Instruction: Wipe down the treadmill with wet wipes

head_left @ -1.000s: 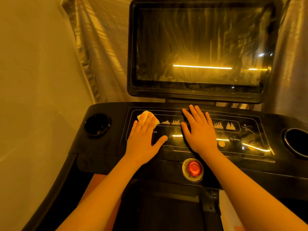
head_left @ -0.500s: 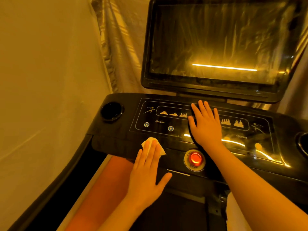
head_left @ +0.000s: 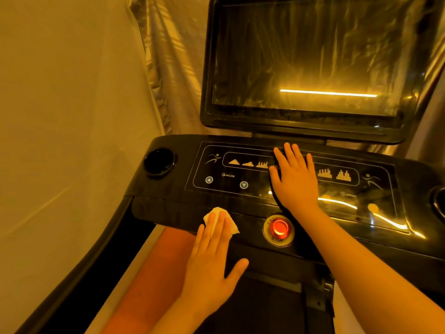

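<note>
The left hand [head_left: 212,263], fingers straight, presses the wet wipe [head_left: 218,213] onto the front lip of the treadmill [head_left: 168,210]; the right hand [head_left: 295,182] lies flat on the control panel [head_left: 226,191], holding nothing. A sweep toward three o'clock could knock the red stop button [head_left: 279,227].

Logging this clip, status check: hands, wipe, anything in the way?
Left hand flat, pressing wet wipe on console front edge. Right hand flat on control panel. Red stop button close to the wipe's right.
</note>
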A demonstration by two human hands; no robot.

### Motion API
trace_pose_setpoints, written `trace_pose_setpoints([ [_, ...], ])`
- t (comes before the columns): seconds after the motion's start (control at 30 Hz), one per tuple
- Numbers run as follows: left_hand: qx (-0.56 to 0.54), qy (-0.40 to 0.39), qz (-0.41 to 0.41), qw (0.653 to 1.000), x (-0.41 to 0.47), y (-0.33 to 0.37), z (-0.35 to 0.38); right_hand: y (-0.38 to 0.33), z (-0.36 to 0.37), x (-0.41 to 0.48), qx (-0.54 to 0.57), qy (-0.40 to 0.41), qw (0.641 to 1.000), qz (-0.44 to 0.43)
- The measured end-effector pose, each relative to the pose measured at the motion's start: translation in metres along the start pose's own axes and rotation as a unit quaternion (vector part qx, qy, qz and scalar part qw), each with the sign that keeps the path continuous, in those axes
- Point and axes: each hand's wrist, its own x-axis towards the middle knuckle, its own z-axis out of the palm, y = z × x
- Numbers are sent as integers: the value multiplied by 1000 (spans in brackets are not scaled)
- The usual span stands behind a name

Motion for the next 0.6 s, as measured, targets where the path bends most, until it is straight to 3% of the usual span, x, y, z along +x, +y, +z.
trace_pose_setpoints([
  [0.3,58,37,77,995,119,-13,-23,-2,1,0,11,14,1000,9],
  [0.6,22,74,134,988,211,-20,-43,-1,2,0,38,34,999,17],
])
